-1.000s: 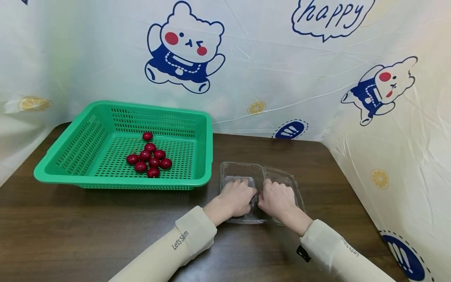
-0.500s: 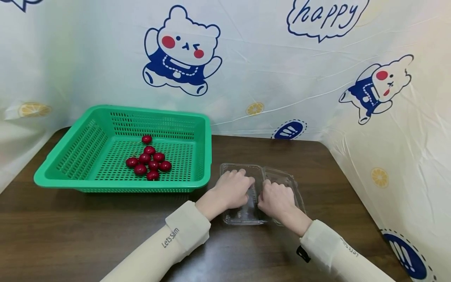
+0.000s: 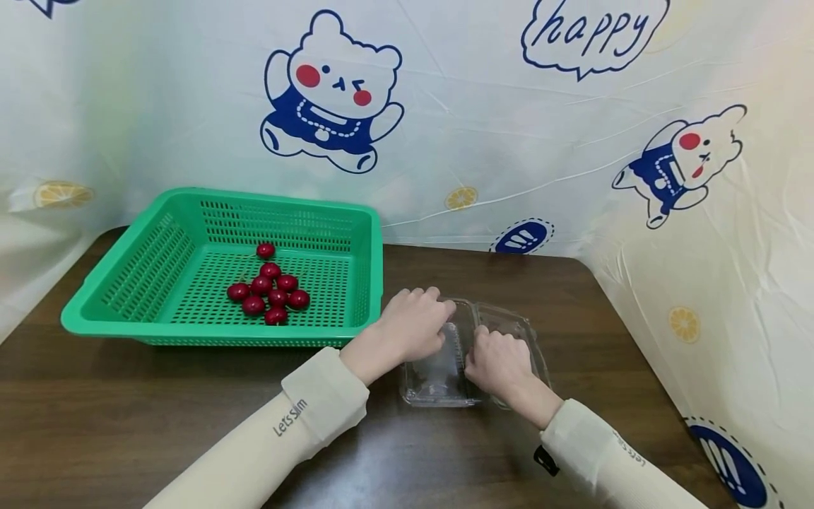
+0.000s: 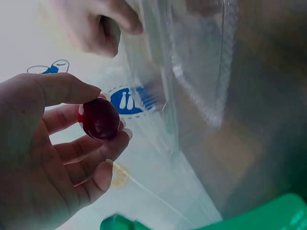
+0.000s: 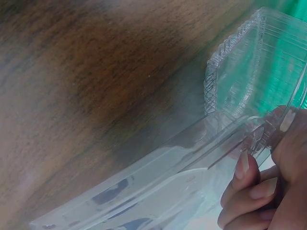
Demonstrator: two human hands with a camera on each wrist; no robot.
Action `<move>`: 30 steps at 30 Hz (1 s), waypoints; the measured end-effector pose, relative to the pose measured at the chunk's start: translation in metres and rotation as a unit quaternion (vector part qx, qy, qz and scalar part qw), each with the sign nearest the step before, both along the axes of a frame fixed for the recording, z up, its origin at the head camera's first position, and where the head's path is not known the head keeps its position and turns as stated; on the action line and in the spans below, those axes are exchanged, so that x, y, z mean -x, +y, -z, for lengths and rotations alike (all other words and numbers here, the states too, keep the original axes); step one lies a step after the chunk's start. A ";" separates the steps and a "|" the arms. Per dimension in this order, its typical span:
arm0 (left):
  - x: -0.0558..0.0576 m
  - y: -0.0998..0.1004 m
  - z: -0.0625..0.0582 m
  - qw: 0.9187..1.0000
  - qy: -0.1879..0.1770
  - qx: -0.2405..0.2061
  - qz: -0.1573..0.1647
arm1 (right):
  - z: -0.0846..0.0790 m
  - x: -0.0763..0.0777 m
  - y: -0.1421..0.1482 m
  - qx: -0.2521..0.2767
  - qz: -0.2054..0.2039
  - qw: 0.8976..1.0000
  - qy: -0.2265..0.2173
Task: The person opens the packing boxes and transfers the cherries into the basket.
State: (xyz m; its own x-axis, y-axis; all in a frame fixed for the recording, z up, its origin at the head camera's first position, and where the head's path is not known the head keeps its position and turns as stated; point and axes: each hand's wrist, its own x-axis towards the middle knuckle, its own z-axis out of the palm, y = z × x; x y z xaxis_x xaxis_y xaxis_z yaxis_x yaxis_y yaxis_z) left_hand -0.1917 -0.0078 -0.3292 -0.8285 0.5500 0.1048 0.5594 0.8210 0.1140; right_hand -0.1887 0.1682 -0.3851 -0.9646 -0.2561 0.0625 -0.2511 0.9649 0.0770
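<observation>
My left hand (image 3: 413,324) is above the left side of a clear plastic clamshell box (image 3: 439,382). In the left wrist view, its thumb and fingers pinch a dark red cherry (image 4: 99,120); the head view does not show this cherry. My right hand (image 3: 501,362) grips the box along the fold between its base and its opened lid (image 3: 518,322). Its thumb and fingers (image 5: 249,194) pinch the plastic edge in the right wrist view. No cherry shows in the visible part of the base.
Left of the box stands a green plastic basket (image 3: 222,329) with several red cherries (image 3: 261,285) on its slotted floor. The brown wooden table (image 3: 159,410) carries both. A printed cloth (image 3: 470,106) hangs behind and on the sides.
My left hand has lifted out of the box's base and moved left and back, towards the basket. The right hand keeps its grip on the box in the same place.
</observation>
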 end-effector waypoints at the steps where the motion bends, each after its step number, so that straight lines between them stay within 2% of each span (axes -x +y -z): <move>1: 0.000 -0.001 -0.002 1.000 0.002 0.002 -0.001 | 0.000 0.000 0.000 -0.001 0.000 1.000 0.001; 17: 0.006 -0.021 -0.024 0.999 0.041 0.009 -0.025 | 0.002 0.000 0.000 -0.006 -0.003 1.000 0.009; 30: 0.012 -0.050 -0.044 0.998 0.050 -0.008 -0.037 | 0.001 -0.001 0.000 -0.001 -0.010 1.000 0.023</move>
